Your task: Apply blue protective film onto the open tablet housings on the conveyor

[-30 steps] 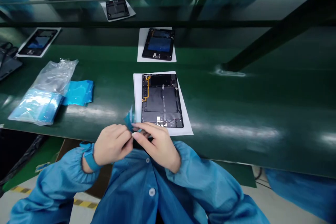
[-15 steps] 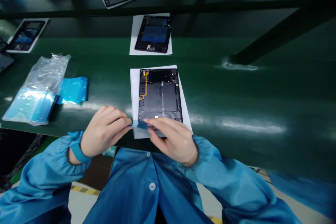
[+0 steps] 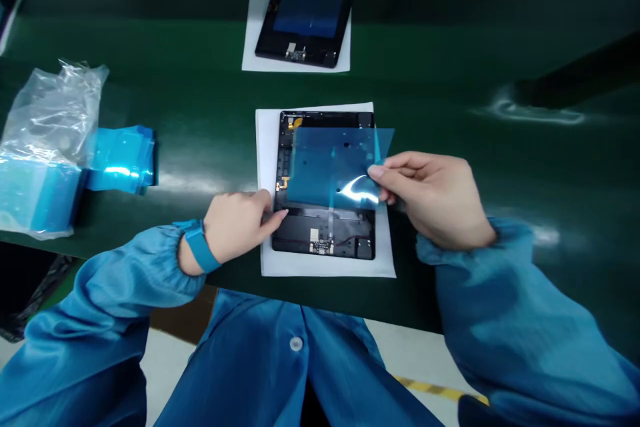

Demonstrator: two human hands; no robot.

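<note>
A black tablet housing, open with its inner parts showing, lies on white sheets of paper in front of me. My right hand is closed, pinching the right edge of a clear blue film. The film spreads over the upper and middle part of the housing; whether it touches all over I cannot tell. At the housing's left edge, my left hand grips it, thumb on top and the other fingers curled at the side. An orange flex cable shows beside the film.
Behind lies a second tablet housing with blue film on it, also on paper. To the left are a stack of blue films and a clear plastic bag with more films. A dark post rises at the right.
My right hand has moved up and right, and the blue film is now spread over the housing. My left hand has gone from the film to the housing's left edge. The view has shifted.
</note>
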